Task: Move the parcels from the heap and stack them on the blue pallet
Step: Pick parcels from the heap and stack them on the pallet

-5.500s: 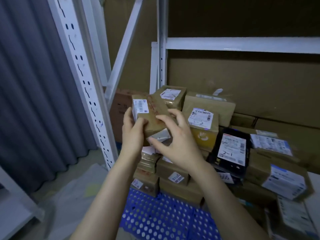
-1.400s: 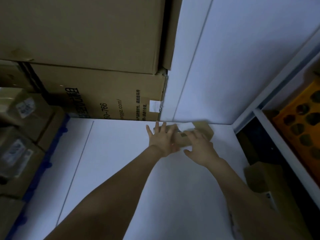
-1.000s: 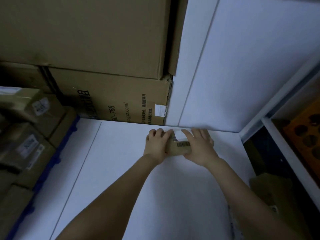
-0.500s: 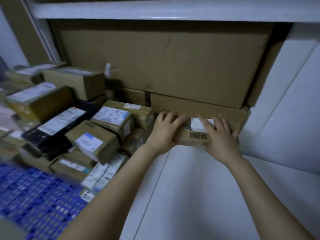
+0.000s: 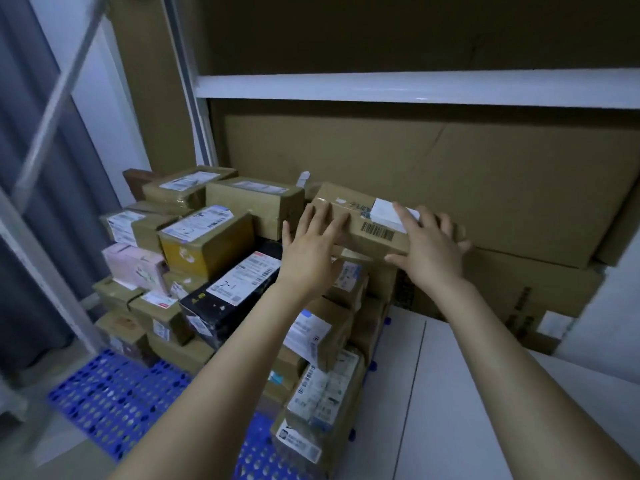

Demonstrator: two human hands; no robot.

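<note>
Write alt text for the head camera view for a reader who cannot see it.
Two hands hold a long brown cardboard parcel over stacked parcels on a blue perforated plastic pallet. The left hand presses flat on its left end; the right hand grips its right end.

Parcels [image 5: 207, 244] lie stacked on the pallet [image 5: 114, 403], with cartons [image 5: 485, 188] behind them.

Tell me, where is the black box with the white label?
Head view, left of centre: the black box lies just below the yellow box, beside the left hand.
</note>
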